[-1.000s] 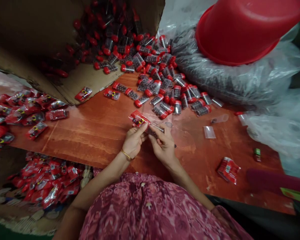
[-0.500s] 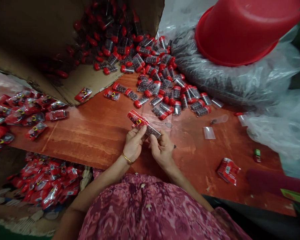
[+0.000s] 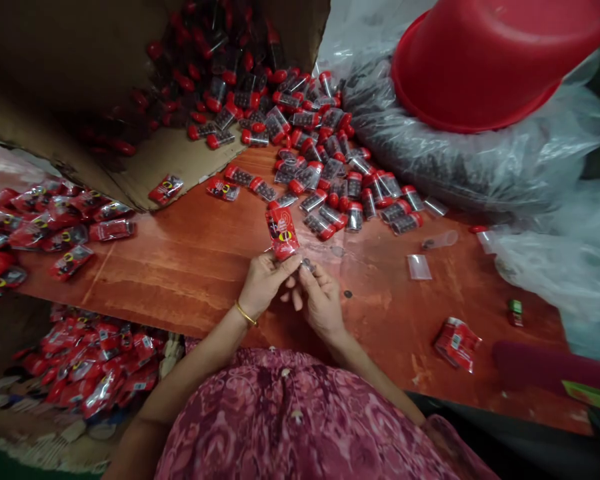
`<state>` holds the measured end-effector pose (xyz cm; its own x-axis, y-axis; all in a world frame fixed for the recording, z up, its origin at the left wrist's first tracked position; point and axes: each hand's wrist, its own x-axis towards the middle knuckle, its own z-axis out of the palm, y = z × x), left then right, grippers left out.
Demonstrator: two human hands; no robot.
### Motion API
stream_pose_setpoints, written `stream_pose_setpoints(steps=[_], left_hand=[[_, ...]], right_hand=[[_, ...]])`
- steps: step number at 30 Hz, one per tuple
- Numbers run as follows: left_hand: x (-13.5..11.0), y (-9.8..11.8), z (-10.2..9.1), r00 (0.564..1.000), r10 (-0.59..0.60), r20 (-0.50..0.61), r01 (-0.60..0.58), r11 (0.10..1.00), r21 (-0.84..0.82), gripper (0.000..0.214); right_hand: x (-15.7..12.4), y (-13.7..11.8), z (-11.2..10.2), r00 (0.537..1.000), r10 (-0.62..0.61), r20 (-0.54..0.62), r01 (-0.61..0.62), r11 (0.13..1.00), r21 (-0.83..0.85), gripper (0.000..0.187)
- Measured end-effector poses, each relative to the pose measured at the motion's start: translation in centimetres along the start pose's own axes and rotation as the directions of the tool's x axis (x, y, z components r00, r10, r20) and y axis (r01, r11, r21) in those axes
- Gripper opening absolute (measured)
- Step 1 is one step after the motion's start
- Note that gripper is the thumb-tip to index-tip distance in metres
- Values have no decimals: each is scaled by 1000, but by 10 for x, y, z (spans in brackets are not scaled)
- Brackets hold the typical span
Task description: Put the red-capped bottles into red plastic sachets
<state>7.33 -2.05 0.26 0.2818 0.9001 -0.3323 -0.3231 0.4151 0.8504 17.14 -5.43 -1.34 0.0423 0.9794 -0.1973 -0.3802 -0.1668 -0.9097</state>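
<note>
1. The work in hand looked like the packing step: a small vial was going into a red printed packet (image 3: 282, 233), which stood upright just above the two hands, over the near middle of the desk (image 3: 190, 267).
2. The left hand (image 3: 263, 283) was closed on the packet's lower edge, thumb and fingers pinching it from the left side.
3. The right hand (image 3: 319, 301) was curled beside it, touching the left, its fingertips at the packet's bottom right corner; it seemed to pinch there too, though what lay under its fingers was too small to make out.
4. As I judged it, the next move called for a steady pinch on the mouth of the packet while its contents were pushed home, as the film looked slippery.
5. Beyond the packet, a heap of red-capped vials (image 3: 330, 180) spilled from a cardboard box (image 3: 80, 80); left of the packet lay a pile of filled packets (image 3: 45, 223); far beyond it on the right, a red basin (image 3: 480, 60) sat on plastic bags.
</note>
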Motion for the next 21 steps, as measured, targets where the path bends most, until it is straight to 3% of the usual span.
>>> stream_pose_setpoints(steps=[9,13,18,21], left_hand=[[0,-7,7,995,57,-87,-65,993,-95,30],[1,-1,4,986,116,-120,-124,990,-64,26],[10,10,7,981,2,-192,-39,982,-187,28],[9,10,14,989,-51,-142,29,987,-157,24]], right_hand=[[1,3,4,975,-193,-114,158,952,-262,20],[4,8,-1,973,-227,-31,205,923,-325,19],[1,10,-6,976,-215,47,218,915,-340,20],[-3,9,-3,978,-210,16,205,931,-303,19]])
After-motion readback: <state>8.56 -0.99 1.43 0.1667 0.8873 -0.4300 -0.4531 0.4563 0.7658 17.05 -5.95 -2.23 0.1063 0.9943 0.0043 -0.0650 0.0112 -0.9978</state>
